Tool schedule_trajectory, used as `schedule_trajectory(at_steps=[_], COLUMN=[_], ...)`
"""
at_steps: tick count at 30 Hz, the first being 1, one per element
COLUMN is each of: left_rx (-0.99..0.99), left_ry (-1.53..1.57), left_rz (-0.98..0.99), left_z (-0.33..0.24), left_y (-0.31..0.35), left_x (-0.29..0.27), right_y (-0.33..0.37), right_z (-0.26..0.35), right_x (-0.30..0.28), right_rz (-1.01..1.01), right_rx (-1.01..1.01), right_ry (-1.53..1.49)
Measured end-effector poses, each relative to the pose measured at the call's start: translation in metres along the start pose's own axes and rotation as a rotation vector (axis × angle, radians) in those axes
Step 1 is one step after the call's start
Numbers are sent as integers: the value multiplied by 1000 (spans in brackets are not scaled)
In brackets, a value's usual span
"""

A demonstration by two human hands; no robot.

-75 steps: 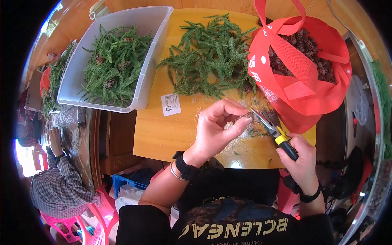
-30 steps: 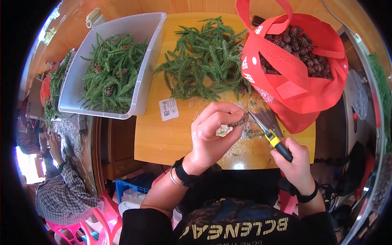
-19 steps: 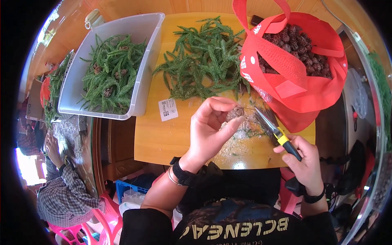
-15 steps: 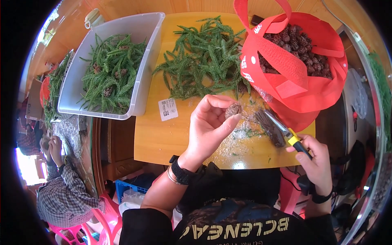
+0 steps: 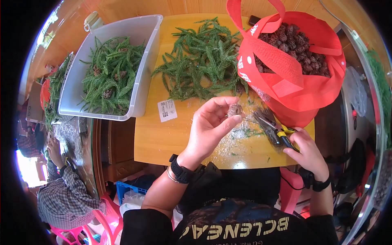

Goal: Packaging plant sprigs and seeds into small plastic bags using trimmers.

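A small brown pine cone (image 5: 234, 110) is pinched between the thumb and fingers of my left hand (image 5: 210, 124), above the middle of the yellow table (image 5: 163, 141). A thin wire seems to stick out of it. My right hand (image 5: 307, 151) is closed round the yellow and black handles of a pair of pliers (image 5: 282, 134). Their jaws point up and left, over a bundle of dark thin wires (image 5: 267, 124) on the tabletop. Green pine sprigs (image 5: 200, 61) lie in a heap beyond my left hand. Pale crumbs are scattered beneath the cone.
At the far right stands a red bag (image 5: 302, 96) full of pine cones (image 5: 296, 45). A translucent plastic bin (image 5: 152, 57) on the left holds sprigs with cones. A white label (image 5: 167, 110) lies near it. Another person in a checked sleeve (image 5: 75, 183) works at the left.
My right hand and the pliers have shifted left, and the jaws now lie lower over the wire bundle. The pine cone has turned slightly in my left hand.
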State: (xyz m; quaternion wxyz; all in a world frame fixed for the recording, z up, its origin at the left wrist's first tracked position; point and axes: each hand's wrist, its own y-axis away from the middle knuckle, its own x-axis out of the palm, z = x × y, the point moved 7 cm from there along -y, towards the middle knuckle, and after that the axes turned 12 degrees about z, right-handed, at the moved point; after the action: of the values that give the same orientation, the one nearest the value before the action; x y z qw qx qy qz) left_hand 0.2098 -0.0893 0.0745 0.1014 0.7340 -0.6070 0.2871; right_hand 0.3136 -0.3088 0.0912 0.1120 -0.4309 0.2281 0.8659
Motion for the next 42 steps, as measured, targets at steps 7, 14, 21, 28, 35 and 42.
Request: schedule_trajectory(at_steps=[7, 14, 21, 28, 35, 42], left_rx=[-52, -104, -101, -85, 0, 44], left_ry=[-99, -81, -156, -412, -426, -175], left_rz=[-19, 37, 86, 67, -186, -353], left_z=[2, 11, 18, 7, -17, -10], left_y=[1, 0, 2, 0, 0, 5], left_x=[-7, -3, 1, -1, -26, -53], right_y=[-1, 5, -42, -91, -108, -132], right_z=[-7, 30, 84, 87, 84, 109], right_x=[6, -21, -11, 15, 15, 5], right_rz=[9, -183, -36, -82, -104, -202], right_rx=[78, 111, -153, -243, -213, -280], right_ry=[25, 389, -287, -829, -748, -313])
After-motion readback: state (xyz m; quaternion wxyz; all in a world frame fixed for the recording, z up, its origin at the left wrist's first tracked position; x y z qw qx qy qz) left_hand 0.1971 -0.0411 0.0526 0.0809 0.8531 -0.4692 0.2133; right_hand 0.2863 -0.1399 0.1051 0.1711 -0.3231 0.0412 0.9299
